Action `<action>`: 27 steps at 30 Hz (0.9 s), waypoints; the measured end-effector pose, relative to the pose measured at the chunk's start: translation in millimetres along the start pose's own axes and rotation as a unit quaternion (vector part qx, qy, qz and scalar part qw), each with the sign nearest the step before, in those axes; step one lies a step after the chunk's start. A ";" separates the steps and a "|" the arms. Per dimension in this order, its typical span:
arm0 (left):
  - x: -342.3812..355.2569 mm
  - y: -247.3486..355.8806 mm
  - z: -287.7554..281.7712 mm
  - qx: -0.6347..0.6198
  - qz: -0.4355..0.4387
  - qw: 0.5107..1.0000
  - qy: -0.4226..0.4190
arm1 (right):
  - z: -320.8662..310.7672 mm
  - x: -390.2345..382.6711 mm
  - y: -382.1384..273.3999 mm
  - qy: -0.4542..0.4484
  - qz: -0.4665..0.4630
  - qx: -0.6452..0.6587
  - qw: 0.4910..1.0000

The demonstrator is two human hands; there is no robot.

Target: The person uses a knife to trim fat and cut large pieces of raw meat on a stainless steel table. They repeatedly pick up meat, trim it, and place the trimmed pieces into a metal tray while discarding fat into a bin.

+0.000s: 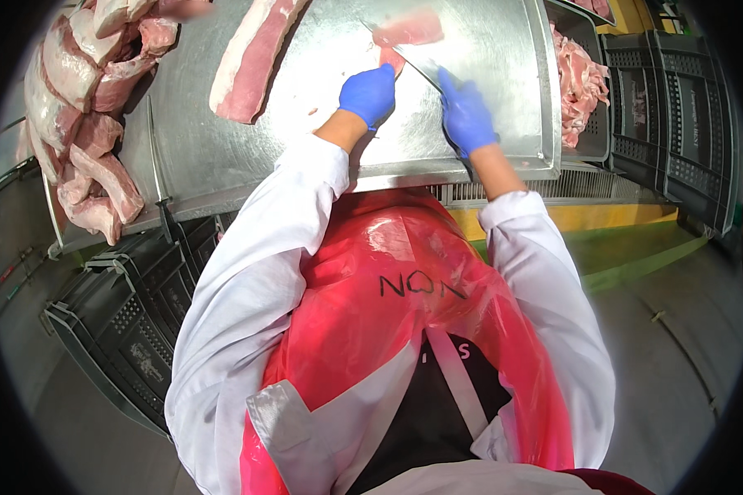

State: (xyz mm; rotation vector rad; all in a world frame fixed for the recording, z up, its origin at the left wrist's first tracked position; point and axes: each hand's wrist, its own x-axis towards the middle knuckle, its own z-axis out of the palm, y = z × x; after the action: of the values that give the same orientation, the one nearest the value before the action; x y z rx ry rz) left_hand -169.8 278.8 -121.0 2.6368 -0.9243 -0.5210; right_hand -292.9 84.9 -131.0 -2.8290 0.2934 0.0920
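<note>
My left hand (367,97), in a blue glove, has its fingers closed on the near end of a small strip of pink meat (393,60) on the metal table (330,153). My right hand (468,117), gloved the same way, is wrapped round a knife (421,69). Its thin blade slants forward and left, across the strip. Just beyond the fingers lies a flat slab of meat (413,28); whether it joins the strip I cannot tell. A long piece of meat with a pale fat edge (252,74) rests to the left of my left hand.
Large pieces of meat (79,99) are heaped along the table's left side, some overhanging its edge. Near them lies a thin rod or blade with a dark handle (165,221). Meat trimmings (582,95) fill a dark crate at the right. More black crates (677,124) stand beyond.
</note>
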 end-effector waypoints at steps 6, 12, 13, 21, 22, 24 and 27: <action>7.0 -9.2 -3.8 0.017 -0.019 1.000 0.000 | 6.9 62.1 -46.4 -0.018 -0.028 -0.039 0.999; 10.9 -28.2 -17.4 0.004 -0.056 0.998 -0.002 | 14.7 105.3 -78.8 -0.022 -0.058 0.005 0.998; 9.3 -32.2 -19.7 -0.007 -0.066 0.998 0.002 | 13.7 108.4 -82.6 -0.020 -0.063 0.017 0.998; -2.9 -99.0 -23.5 0.159 -0.137 0.968 0.139 | -2.3 114.1 -43.4 -0.107 -0.083 0.053 0.989; 7.9 -76.7 -22.2 0.175 -0.105 0.955 0.217 | -4.7 118.1 -41.7 -0.125 -0.065 0.056 0.988; 29.8 -57.4 -14.4 0.142 -0.059 0.946 0.285 | -13.9 125.0 -46.1 -0.160 -0.053 0.075 0.983; 66.6 -58.2 -4.7 0.093 -0.133 0.953 0.257 | -20.4 125.0 -43.4 -0.167 -0.047 0.091 0.981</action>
State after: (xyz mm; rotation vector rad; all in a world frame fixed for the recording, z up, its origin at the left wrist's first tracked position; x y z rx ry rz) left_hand -88.2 280.3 -155.3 2.8624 -0.4778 0.2140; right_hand -161.0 95.6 -110.9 -2.5837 0.0886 0.4876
